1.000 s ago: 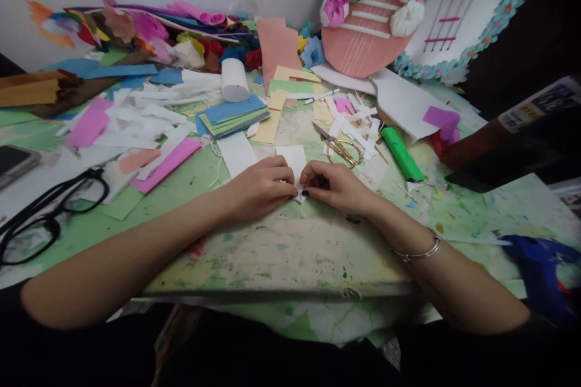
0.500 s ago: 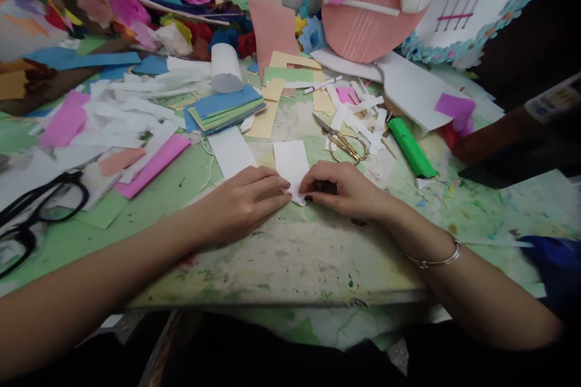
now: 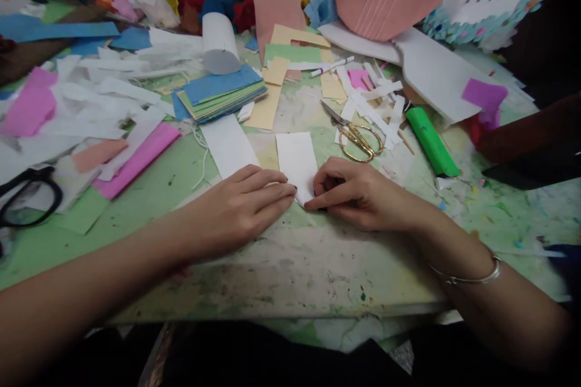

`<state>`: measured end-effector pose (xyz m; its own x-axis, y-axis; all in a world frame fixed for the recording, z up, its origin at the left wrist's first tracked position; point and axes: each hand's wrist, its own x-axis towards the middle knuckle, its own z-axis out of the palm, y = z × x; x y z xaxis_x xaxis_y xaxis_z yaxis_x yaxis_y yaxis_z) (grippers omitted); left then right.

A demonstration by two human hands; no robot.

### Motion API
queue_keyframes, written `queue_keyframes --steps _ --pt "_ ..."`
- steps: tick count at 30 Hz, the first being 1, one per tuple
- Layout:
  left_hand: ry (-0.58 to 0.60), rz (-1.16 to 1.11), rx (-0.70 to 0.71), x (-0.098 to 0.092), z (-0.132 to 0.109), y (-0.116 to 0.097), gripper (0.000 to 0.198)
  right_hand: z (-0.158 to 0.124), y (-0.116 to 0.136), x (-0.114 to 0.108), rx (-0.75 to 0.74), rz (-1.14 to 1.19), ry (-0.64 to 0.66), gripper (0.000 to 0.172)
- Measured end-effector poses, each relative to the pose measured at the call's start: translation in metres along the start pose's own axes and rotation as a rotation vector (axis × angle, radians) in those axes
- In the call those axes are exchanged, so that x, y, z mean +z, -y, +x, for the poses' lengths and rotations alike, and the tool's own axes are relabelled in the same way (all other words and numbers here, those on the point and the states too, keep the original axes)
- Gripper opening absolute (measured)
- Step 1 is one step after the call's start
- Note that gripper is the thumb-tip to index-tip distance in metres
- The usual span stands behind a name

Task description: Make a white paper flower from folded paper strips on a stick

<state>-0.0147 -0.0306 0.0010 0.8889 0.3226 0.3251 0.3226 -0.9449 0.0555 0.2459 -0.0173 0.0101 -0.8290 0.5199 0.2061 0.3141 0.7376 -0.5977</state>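
A small white paper strip (image 3: 297, 160) lies on the table in front of me, its near end between my two hands. My left hand (image 3: 247, 208) rests low with fingers stretched out, the tips at the strip's near left edge. Thumb and index of my right hand (image 3: 358, 193) pinch the near right corner, with the other fingers curled. Beyond my left hand lies another white paper piece (image 3: 229, 145), partly covered by that hand. Gold-handled scissors (image 3: 358, 136) lie just past my right hand.
A stack of coloured paper (image 3: 222, 94) and a white paper cylinder (image 3: 220, 42) stand further back. Paper scraps (image 3: 104, 97) and black glasses (image 3: 31, 193) are at left. A green crepe paper roll (image 3: 432, 142) lies right. Behind it leans a pink guitar-shaped cutout (image 3: 385, 0).
My view has tilted down and come closer. My right index now presses the strip's near corner, fingertips lower on its edge; the left hand stays at the left edge.
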Motion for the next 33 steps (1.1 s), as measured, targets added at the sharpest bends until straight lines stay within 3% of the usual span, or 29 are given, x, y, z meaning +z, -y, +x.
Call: queue_keyframes --steps 14,23,33 --pt "-0.03 0.0 0.068 -0.0036 0.0006 0.0075 0.022 -0.0021 -0.0003 -0.001 -0.017 -0.036 0.011 0.029" --pt "0.067 0.0 0.076 -0.007 0.0017 0.0048 0.032 -0.002 -0.0001 0.0011 -0.009 -0.04 -0.015 0.028" --pt "-0.045 -0.002 0.112 -0.003 0.0032 0.0017 0.022 -0.0027 0.0042 -0.0007 -0.015 -0.016 -0.043 0.029"
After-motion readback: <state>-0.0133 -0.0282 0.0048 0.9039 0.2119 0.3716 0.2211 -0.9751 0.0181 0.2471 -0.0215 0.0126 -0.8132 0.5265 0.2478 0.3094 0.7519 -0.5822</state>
